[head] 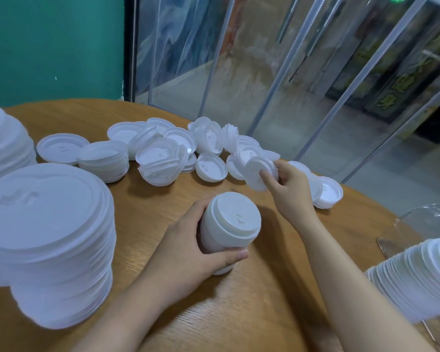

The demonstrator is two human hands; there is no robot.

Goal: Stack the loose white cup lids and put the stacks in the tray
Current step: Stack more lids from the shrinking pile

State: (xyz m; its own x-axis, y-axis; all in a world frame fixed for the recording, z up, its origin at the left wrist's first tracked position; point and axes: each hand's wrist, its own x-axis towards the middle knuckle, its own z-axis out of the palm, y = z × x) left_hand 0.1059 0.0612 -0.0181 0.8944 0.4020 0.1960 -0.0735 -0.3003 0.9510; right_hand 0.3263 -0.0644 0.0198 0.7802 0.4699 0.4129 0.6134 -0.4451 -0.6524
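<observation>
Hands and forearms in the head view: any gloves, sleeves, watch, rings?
None visible. Both the left hand and the right hand are bare, with no gloves, rings or wristwear. The forearms are uncovered to the bottom edge of the frame, so no sleeve shows. Fingernails look short and unpainted.

Little can be read. Behind the glass partition [277,72] beyond the table's far edge stands a dark signboard [401,85] with large gold characters, too blurred and skewed to make out. Small raised marks are moulded into the tops of the white lids, as on the held stack [230,224] and on the big stack [48,237] at the table's left edge, but none forms a legible letter or number.
</observation>
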